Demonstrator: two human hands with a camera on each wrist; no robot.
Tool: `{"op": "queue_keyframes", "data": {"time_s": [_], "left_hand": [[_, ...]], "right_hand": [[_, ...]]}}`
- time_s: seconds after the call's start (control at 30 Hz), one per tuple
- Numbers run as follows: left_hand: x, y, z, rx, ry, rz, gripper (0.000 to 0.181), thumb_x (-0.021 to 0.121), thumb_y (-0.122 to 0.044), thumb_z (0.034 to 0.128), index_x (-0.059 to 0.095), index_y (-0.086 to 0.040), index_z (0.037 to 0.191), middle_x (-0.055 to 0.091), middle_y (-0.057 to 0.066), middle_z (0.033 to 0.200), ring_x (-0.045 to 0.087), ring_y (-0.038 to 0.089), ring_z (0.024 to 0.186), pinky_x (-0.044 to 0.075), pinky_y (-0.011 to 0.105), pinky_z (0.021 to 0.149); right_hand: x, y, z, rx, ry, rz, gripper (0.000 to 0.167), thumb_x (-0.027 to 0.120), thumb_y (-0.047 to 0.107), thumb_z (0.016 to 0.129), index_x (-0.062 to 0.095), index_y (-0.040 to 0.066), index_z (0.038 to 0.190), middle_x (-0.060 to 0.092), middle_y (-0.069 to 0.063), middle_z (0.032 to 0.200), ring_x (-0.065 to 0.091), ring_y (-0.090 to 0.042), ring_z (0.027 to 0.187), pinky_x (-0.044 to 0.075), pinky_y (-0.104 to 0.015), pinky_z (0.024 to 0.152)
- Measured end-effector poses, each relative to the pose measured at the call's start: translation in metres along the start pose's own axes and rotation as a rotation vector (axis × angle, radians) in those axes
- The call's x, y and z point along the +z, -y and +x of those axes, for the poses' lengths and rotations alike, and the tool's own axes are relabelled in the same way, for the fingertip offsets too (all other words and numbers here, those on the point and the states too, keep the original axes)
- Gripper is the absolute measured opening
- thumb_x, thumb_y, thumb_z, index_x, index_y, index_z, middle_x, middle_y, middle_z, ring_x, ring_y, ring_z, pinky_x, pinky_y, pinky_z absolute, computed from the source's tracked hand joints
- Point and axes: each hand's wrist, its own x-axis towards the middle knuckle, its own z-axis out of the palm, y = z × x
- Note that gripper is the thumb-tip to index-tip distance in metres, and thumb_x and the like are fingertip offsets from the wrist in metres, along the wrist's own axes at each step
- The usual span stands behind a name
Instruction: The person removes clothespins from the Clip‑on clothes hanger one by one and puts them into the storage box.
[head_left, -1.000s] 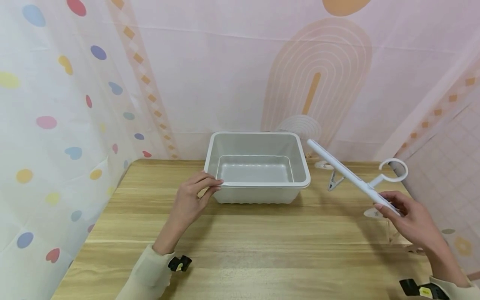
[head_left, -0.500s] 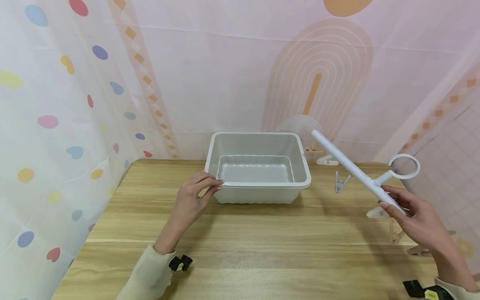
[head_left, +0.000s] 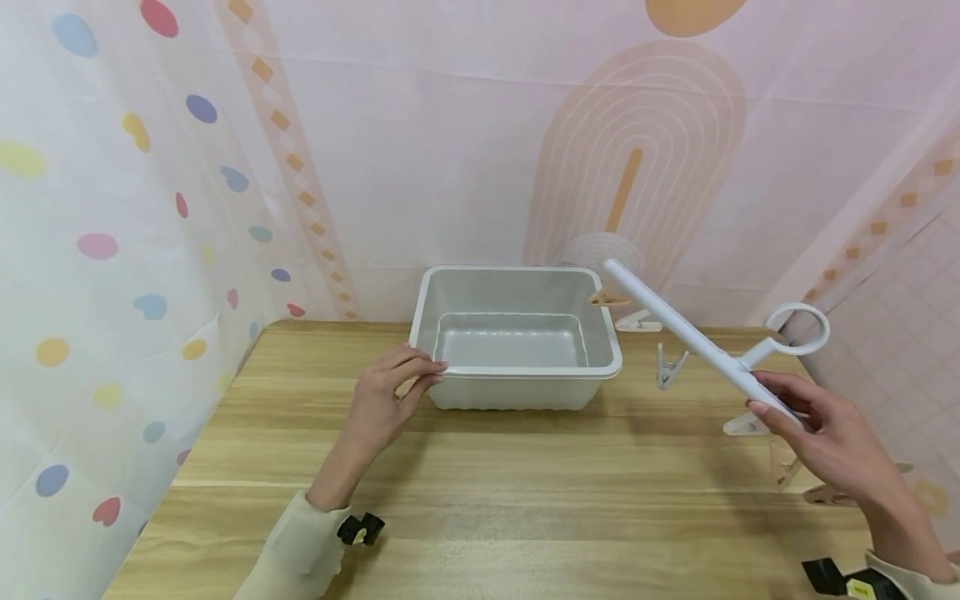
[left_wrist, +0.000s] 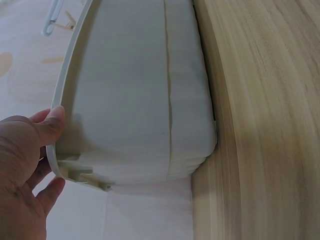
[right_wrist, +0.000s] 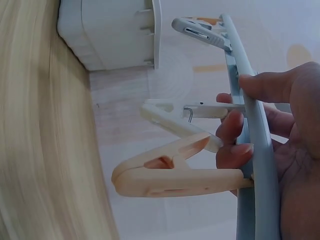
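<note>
A light grey plastic bin [head_left: 517, 392] stands on the wooden table against the back curtain. My left hand [head_left: 382, 400] pinches the bin's rim at its front left corner; in the left wrist view thumb [left_wrist: 52, 125] and fingers lie on either side of that rim. My right hand [head_left: 832, 433] holds a pale blue-white clip hanger [head_left: 686, 333] near one end, tilted above the table, right of the bin. Its ring hook [head_left: 799, 329] points up and right. Several clips hang beneath the bar, among them a peach clip [right_wrist: 175, 185] and a white clip [right_wrist: 175, 117].
The wooden table [head_left: 480, 508] spreads in front of the bin. A patterned curtain [head_left: 435, 167] hangs behind and at both sides. The hanger's far end, with a tan clip [head_left: 609, 297], overlaps the bin's right rim in the head view.
My right hand has shifted the hanger right and slightly up, then back left, bringing its far-end tan clip over the bin's right rim in the head view. My left hand stays on the rim.
</note>
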Motion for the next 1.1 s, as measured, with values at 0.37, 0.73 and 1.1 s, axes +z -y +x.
{"op": "queue_keyframes", "data": {"time_s": [0.37,0.73,1.1], "left_hand": [[-0.001,0.002,-0.002,0.003,-0.014,-0.005,0.022,0.083,0.005,0.0788,0.081,-0.008,0.096,0.074,0.005,0.09,0.067,0.022,0.089,0.048,0.024,0.104],[0.0,0.006,-0.001,0.01,-0.02,-0.014,0.023,0.082,0.006,0.0798,0.081,-0.009,0.097,0.074,0.005,0.091,0.068,0.022,0.089,0.05,0.04,0.105],[0.0,0.006,-0.001,0.025,-0.021,-0.004,0.023,0.083,0.005,0.0797,0.08,-0.009,0.098,0.074,0.005,0.092,0.068,0.022,0.089,0.046,0.016,0.102]], "right_hand": [[0.006,0.016,0.006,-0.001,0.012,-0.047,0.036,0.069,0.014,0.099,0.063,0.005,0.134,0.063,0.028,0.104,0.063,0.008,0.085,0.051,-0.017,0.063],[0.016,0.033,0.012,-0.127,0.032,-0.006,0.032,0.072,0.004,0.095,0.068,0.006,0.127,0.066,0.022,0.103,0.062,-0.003,0.073,0.049,-0.022,0.055],[0.027,0.041,0.017,-0.174,0.089,0.035,0.035,0.072,0.002,0.094,0.069,0.009,0.128,0.066,0.024,0.106,0.058,-0.007,0.061,0.046,-0.024,0.048]]}}
